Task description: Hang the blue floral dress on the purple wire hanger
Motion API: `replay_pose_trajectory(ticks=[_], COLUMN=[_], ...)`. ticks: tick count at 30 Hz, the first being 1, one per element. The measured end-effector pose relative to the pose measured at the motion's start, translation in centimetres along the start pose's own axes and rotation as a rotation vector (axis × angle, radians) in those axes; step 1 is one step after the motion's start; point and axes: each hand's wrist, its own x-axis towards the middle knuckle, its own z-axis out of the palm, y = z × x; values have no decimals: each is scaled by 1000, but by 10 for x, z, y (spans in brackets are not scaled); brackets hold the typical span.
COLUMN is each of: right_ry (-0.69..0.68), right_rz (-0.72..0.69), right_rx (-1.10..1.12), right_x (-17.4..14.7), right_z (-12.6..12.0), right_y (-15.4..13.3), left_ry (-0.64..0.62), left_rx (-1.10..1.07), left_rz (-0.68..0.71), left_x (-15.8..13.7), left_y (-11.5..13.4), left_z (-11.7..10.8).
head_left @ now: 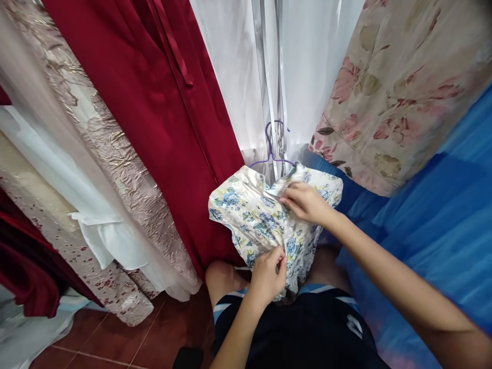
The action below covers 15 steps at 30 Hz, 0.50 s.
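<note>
A white blouse (265,218) with blue and yellow flowers hangs on a purple hanger (270,148) in front of me, its lower part between my knees. Low on its front edge, my left hand (271,271) pinches the cloth between thumb and fingers. Higher up, just under the neckline, my right hand (303,201) is closed on the same front edge. The cloth is drawn into folds between the two hands. My fingers hide whether there is a button or other fastening.
Long garments hang all around: a dark red satin one (154,113), a white one (230,56) with ribbons, a floral one (384,102), and blue fabric (430,230) at right. Red floor tiles (154,328) show at lower left, with a small black object (188,357).
</note>
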Motion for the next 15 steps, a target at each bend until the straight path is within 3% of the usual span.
replay_pose_trajectory(ticks=[5,10,12,15], right_ry=[80,199,296,390], right_rz=[-57,24,117,261], right_rx=[-131,-132,-115,-54], right_x=[60,63,53,36], right_z=[-21,-29,-28,-21], right_y=[12,3,-6,-21], left_ry=[-165,-191,-26,364], left_rx=[210,45,-78,-176], left_rz=[20,47,52,62], left_x=[-9,1,18,60], left_y=[18,18,16,19], left_z=[-19,-20,-28,-55])
